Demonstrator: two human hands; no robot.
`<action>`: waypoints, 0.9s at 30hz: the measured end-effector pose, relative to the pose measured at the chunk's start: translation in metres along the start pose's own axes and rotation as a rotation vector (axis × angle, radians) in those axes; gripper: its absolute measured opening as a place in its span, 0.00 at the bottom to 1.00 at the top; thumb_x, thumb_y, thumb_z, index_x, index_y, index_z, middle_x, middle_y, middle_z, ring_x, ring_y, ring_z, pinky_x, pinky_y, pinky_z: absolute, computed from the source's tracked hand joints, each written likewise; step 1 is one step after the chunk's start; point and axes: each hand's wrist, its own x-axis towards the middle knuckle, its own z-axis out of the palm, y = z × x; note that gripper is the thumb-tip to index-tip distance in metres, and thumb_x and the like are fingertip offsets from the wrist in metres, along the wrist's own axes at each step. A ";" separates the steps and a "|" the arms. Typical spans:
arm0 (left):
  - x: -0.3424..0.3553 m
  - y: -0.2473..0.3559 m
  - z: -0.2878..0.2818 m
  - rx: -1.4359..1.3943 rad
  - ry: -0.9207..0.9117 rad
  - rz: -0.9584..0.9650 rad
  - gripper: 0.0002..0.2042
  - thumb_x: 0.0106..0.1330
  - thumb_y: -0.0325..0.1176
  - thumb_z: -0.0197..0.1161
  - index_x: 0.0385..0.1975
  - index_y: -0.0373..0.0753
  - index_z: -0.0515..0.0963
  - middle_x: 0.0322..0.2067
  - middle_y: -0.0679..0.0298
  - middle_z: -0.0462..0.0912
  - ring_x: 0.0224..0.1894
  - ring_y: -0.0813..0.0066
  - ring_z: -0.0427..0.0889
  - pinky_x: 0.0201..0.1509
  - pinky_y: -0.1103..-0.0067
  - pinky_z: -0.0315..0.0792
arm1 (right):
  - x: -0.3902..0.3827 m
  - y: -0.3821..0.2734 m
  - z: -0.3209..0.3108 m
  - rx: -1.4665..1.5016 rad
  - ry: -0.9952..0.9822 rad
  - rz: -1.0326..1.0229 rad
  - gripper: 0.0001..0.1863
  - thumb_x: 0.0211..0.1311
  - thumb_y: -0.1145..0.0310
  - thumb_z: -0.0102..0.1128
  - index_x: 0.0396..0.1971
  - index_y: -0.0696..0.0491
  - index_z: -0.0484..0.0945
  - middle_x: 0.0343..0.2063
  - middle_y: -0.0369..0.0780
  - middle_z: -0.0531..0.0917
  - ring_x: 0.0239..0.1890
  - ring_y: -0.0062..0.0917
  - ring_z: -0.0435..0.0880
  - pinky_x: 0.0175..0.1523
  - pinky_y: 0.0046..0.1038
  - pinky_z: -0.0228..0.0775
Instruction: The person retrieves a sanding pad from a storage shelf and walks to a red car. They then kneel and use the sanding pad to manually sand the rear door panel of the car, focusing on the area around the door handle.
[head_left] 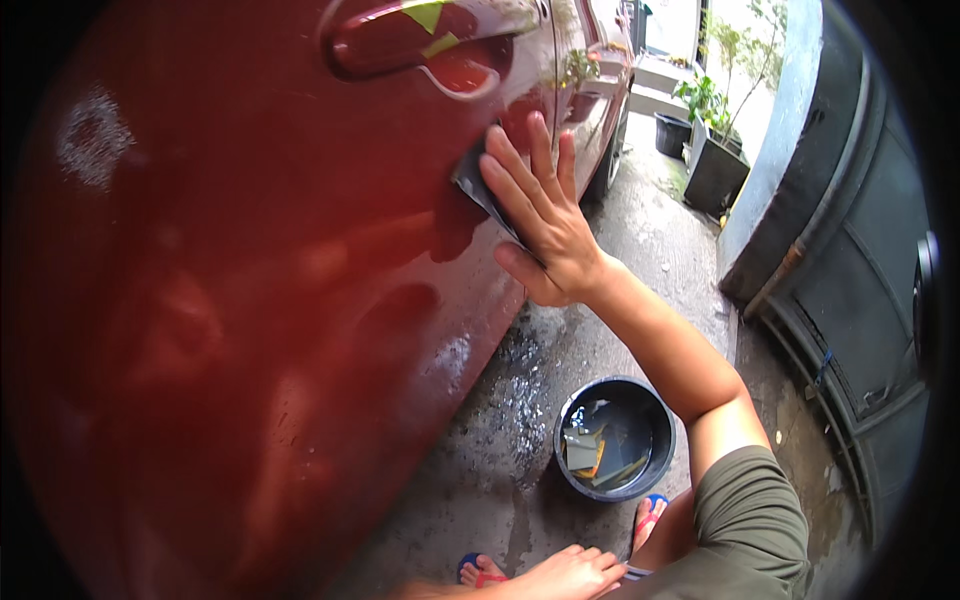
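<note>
My right hand (545, 215) lies with fingers stretched against the red car door (230, 250), just below the door handle (420, 40). Under its palm and fingers it holds a dark grey piece of sandpaper (480, 185), partly hidden by the hand. My left hand (575, 572) rests low by my leg at the bottom edge, its fingers loosely extended and holding nothing visible. A round black bucket (563, 465) stands on the ground below my right arm. Water and several cut pieces of sandpaper (581, 449) are in it.
Wet patches mark the concrete ground (650, 250) beside the car. A dark metal gate (860, 270) runs along the right. Potted plants (715, 170) stand farther back. My feet in flip-flops (650, 515) flank the bucket's near side. Pale scuffed patches (95, 140) show on the door.
</note>
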 end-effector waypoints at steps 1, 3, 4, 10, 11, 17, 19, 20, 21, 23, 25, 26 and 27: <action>-0.001 0.000 0.003 0.006 0.021 0.001 0.19 0.70 0.38 0.53 0.57 0.38 0.76 0.49 0.55 0.81 0.51 0.59 0.81 0.54 0.65 0.73 | 0.005 -0.002 0.004 0.068 0.011 -0.012 0.41 0.72 0.49 0.47 0.79 0.53 0.54 0.81 0.44 0.50 0.82 0.49 0.33 0.78 0.57 0.08; 0.002 -0.001 0.006 0.000 0.033 0.027 0.19 0.71 0.38 0.52 0.57 0.38 0.76 0.49 0.55 0.81 0.51 0.59 0.80 0.54 0.65 0.72 | 0.023 -0.010 -0.004 0.095 -0.007 -0.040 0.40 0.74 0.47 0.45 0.79 0.53 0.54 0.81 0.43 0.50 0.83 0.48 0.33 0.79 0.55 0.10; 0.001 -0.001 0.003 -0.002 0.029 0.024 0.19 0.71 0.38 0.52 0.57 0.38 0.76 0.49 0.55 0.81 0.51 0.59 0.80 0.54 0.65 0.72 | 0.024 -0.006 -0.007 0.037 -0.042 -0.051 0.40 0.74 0.47 0.45 0.79 0.53 0.53 0.81 0.44 0.50 0.83 0.48 0.33 0.79 0.55 0.11; 0.002 -0.002 0.002 0.020 0.040 0.012 0.19 0.71 0.38 0.52 0.57 0.39 0.76 0.49 0.55 0.81 0.51 0.60 0.80 0.54 0.65 0.72 | 0.000 0.007 -0.001 0.035 -0.073 -0.030 0.42 0.71 0.48 0.48 0.79 0.51 0.53 0.81 0.43 0.48 0.83 0.47 0.33 0.78 0.57 0.10; 0.006 -0.003 0.003 0.016 0.050 0.021 0.19 0.71 0.38 0.52 0.57 0.39 0.76 0.49 0.55 0.81 0.51 0.60 0.80 0.54 0.65 0.72 | 0.022 -0.005 -0.004 0.061 -0.042 -0.062 0.42 0.70 0.48 0.49 0.79 0.51 0.54 0.81 0.43 0.48 0.83 0.48 0.34 0.78 0.59 0.10; 0.003 0.001 -0.001 0.023 0.037 0.015 0.19 0.71 0.38 0.51 0.57 0.39 0.76 0.50 0.55 0.80 0.51 0.60 0.80 0.54 0.65 0.72 | 0.001 -0.007 0.000 -0.014 -0.054 -0.098 0.43 0.67 0.50 0.52 0.78 0.54 0.54 0.80 0.46 0.51 0.82 0.50 0.39 0.77 0.60 0.11; 0.003 -0.003 0.002 0.031 0.066 0.021 0.19 0.71 0.38 0.51 0.57 0.39 0.76 0.50 0.55 0.80 0.51 0.60 0.80 0.54 0.65 0.71 | 0.024 -0.018 -0.004 0.023 -0.060 -0.086 0.43 0.67 0.51 0.52 0.78 0.55 0.55 0.79 0.48 0.53 0.82 0.50 0.39 0.77 0.60 0.10; 0.005 -0.002 0.002 0.030 0.073 0.028 0.19 0.71 0.38 0.51 0.57 0.39 0.76 0.50 0.55 0.80 0.51 0.60 0.80 0.54 0.65 0.71 | 0.025 -0.019 -0.009 -0.003 -0.068 -0.081 0.43 0.67 0.51 0.52 0.78 0.56 0.55 0.79 0.49 0.53 0.82 0.50 0.38 0.77 0.60 0.10; 0.006 -0.003 0.002 0.030 0.071 0.032 0.19 0.71 0.38 0.51 0.57 0.39 0.76 0.50 0.55 0.80 0.51 0.60 0.79 0.54 0.65 0.71 | 0.024 -0.019 -0.012 -0.030 -0.076 -0.076 0.43 0.67 0.51 0.52 0.78 0.57 0.55 0.79 0.50 0.53 0.82 0.51 0.38 0.77 0.60 0.11; 0.001 -0.002 -0.004 0.035 0.043 0.008 0.19 0.71 0.38 0.51 0.57 0.39 0.76 0.50 0.55 0.80 0.51 0.60 0.79 0.54 0.65 0.71 | 0.003 -0.022 -0.004 -0.007 -0.054 -0.063 0.44 0.67 0.51 0.52 0.77 0.59 0.55 0.79 0.50 0.51 0.82 0.50 0.38 0.78 0.59 0.11; -0.003 0.001 -0.001 0.047 0.076 0.018 0.19 0.71 0.38 0.51 0.57 0.39 0.76 0.50 0.56 0.80 0.51 0.60 0.79 0.54 0.65 0.71 | -0.002 -0.034 -0.001 0.029 -0.074 -0.012 0.44 0.67 0.52 0.52 0.77 0.62 0.54 0.79 0.51 0.51 0.82 0.50 0.37 0.78 0.58 0.11; -0.004 0.001 0.004 0.049 0.100 0.033 0.19 0.71 0.38 0.51 0.57 0.39 0.76 0.50 0.56 0.80 0.51 0.60 0.79 0.54 0.65 0.71 | 0.012 -0.043 -0.005 0.028 -0.055 0.000 0.44 0.67 0.53 0.52 0.77 0.62 0.54 0.79 0.52 0.52 0.82 0.49 0.37 0.78 0.58 0.11; -0.005 -0.001 0.008 0.059 0.140 0.055 0.19 0.71 0.38 0.51 0.57 0.39 0.76 0.50 0.56 0.80 0.51 0.60 0.79 0.54 0.65 0.71 | 0.021 -0.049 -0.005 0.014 -0.019 0.023 0.44 0.67 0.53 0.52 0.76 0.63 0.54 0.79 0.53 0.52 0.82 0.49 0.38 0.79 0.56 0.12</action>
